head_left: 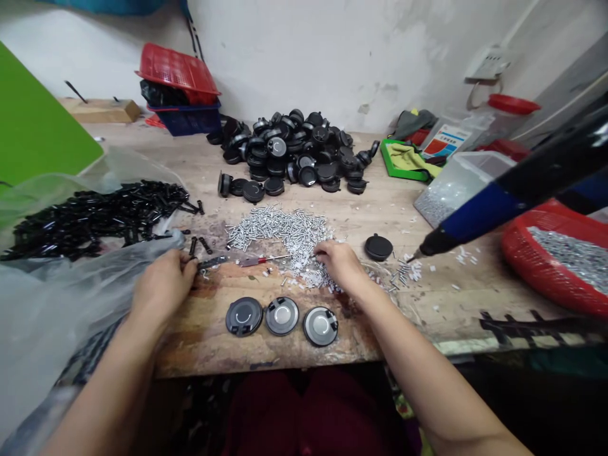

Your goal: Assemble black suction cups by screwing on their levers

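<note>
Across the foreground and back to the wall spreads a worn wooden bench [199,342]. On its left lies a clear plastic bag [114,275], open around a mass of small black pieces [90,215]. At the back rises a pile of round black parts [294,149]. A black-and-blue power driver [494,209] slants in from the right, beside a red basket [532,285] of small metal bits [570,253].

In the middle sits a heap of silver screws [278,228]. The right hand [342,263] reaches to its right edge, fingers curled downward and tips close together; whether they pinch anything cannot be told. The left hand [164,285] rests by the bag, fingers half curled, its tips at a narrow dark object [211,261]; whether it grips this is unclear.

Between the forearms, near the front edge, three round discs stand in a row: left disc [244,316], middle disc [282,315] and right disc [321,326]. A thin red-handled screwdriver [254,261] points into the screws, near scattered white bits [311,277].
</note>
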Demonstrator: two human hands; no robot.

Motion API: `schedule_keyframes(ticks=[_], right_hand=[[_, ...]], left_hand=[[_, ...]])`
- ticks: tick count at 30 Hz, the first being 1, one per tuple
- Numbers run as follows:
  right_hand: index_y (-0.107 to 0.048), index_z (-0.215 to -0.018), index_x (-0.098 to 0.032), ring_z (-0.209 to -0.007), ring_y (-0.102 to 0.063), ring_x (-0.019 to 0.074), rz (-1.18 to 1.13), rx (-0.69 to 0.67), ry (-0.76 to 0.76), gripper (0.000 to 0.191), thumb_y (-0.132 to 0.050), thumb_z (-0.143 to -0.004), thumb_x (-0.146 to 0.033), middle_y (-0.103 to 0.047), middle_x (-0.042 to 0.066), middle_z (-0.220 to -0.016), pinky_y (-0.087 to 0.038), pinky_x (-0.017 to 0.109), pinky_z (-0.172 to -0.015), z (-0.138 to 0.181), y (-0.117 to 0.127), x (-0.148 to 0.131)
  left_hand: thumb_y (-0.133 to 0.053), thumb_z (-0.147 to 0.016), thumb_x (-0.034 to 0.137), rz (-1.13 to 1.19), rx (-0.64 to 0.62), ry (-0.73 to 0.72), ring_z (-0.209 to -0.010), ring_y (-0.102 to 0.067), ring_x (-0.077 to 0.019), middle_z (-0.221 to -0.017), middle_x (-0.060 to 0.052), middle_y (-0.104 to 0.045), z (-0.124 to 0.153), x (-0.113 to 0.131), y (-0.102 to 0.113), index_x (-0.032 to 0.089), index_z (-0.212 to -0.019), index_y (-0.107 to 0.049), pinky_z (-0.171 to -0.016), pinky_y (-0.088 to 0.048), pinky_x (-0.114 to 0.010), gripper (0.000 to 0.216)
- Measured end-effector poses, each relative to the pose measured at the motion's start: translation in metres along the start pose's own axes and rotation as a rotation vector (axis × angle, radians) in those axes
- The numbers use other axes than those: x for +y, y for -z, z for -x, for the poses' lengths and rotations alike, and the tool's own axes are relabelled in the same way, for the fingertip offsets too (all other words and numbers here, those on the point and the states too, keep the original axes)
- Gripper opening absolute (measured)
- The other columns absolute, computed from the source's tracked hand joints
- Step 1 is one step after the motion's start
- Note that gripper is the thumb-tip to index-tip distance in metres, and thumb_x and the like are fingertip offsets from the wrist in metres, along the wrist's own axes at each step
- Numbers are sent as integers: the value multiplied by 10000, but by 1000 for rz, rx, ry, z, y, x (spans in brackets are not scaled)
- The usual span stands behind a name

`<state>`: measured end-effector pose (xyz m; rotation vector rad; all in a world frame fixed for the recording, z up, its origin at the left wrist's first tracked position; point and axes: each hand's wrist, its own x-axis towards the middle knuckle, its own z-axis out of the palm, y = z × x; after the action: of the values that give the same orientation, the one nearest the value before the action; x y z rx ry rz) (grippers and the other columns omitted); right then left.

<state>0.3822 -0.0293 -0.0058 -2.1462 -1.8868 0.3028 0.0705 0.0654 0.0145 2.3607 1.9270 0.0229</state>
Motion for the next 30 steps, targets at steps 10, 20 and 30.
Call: schedule_keyframes(ticks=[10,20,30], right_hand=[[-669,-879,-158,-839,-605,205,13,72,-149,148,-558,-802,-97,-661,97,-924,-390,269,-705,21,8,36],[-654,-870,-190,-875,-585,170,-74,108,-86,161,-518,-838,-108,-646,41,-901,-400,249,-789,35,13,39],[-585,-1159,-183,-1017,-507,239,2,116,-103,350,-480,-839,-87,-559,119,-1103,-398,313,-823,-26,2,20]], left_hand=[[-569,-793,374,881,-30,131,-659,-658,-212,-706,-11,-619,15,34,-11,184,-974,-473,-637,-538,-347,279],[-611,-778,418,971,2,-29,-629,-627,-127,-687,12,-640,45,66,1,193,-890,-532,-630,-510,-230,263],[-638,-762,418,1113,-29,-84,-591,-619,-129,-642,15,-632,44,93,5,183,-864,-552,-578,-506,-222,271]])
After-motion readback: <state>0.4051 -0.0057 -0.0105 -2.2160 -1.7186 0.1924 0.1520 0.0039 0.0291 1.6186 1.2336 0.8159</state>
